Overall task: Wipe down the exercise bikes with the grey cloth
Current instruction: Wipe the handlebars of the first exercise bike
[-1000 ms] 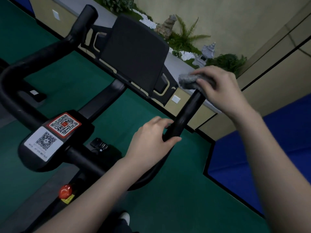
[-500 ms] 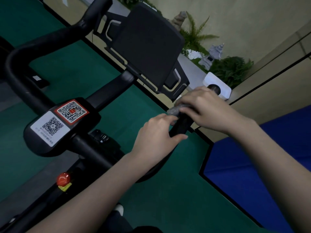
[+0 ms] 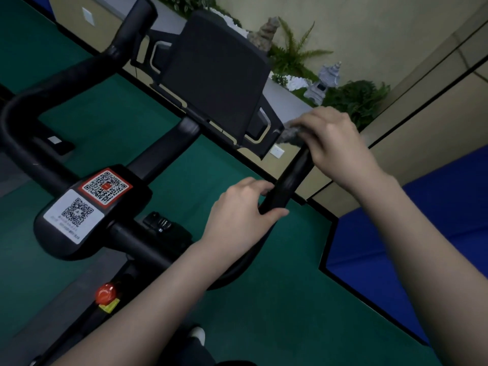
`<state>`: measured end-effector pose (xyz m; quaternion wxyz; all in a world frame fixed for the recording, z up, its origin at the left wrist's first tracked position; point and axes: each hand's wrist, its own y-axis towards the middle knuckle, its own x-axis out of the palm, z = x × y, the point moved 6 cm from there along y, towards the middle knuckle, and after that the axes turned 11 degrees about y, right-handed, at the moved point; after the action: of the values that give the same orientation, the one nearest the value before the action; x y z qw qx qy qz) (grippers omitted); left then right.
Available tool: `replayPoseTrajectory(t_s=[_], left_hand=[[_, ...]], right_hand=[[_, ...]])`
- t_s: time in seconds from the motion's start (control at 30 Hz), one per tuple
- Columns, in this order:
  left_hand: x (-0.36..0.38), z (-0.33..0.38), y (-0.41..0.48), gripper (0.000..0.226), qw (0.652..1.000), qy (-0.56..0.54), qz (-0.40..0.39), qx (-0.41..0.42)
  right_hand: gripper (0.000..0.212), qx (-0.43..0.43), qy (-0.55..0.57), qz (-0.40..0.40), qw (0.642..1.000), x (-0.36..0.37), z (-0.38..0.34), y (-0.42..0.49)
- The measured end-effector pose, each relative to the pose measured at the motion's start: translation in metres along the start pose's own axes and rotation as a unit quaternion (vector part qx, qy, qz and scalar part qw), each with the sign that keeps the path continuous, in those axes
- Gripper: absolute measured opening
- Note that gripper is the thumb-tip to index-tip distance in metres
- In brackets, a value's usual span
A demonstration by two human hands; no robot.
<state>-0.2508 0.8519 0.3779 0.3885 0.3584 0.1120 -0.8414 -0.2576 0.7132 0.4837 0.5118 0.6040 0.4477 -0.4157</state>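
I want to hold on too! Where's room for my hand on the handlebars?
Free: the curved black left handlebar, from its upright tip to the black QR-sticker panel. Crowded: the right handlebar, left hand gripping low, right hand holding the grey cloth on top.

Console (image 3: 211, 83) just beside handlebar (image 3: 287, 180) (other side open).

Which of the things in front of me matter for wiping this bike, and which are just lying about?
Part of the job:
crumpled grey cloth, gripped by the right hand on the bar's tip
black curved handlebar of the exercise bike, held by the left hand

Just lying about:
small grey stone lantern ornament
green fern plants
blue floor mat
white wall socket
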Motion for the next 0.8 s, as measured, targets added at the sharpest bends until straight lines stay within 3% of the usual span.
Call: replayPoseTrajectory(t_s=[0.1, 0.33, 0.43, 0.8], left_hand=[[-0.002, 0.003, -0.001, 0.050, 1.000, 0.013, -0.011, 0.016], [-0.009, 0.007, -0.004, 0.056, 0.994, 0.064, -0.063, 0.057], [-0.015, 0.009, -0.009, 0.057, 0.990, 0.088, -0.073, 0.084], [-0.032, 0.038, -0.039, 0.046, 0.955, 0.145, -0.045, 0.255]], right_hand=[[0.024, 0.054, 0.077, 0.123, 0.988, -0.006, 0.006, -0.012], [0.025, 0.206, 0.197, 0.345, 0.894, -0.010, 0.019, -0.044], [0.023, 0.271, 0.214, 0.371, 0.862, -0.010, 0.024, -0.070], [0.026, 0.407, 0.209, 0.383, 0.802, 0.008, -0.035, -0.188]])
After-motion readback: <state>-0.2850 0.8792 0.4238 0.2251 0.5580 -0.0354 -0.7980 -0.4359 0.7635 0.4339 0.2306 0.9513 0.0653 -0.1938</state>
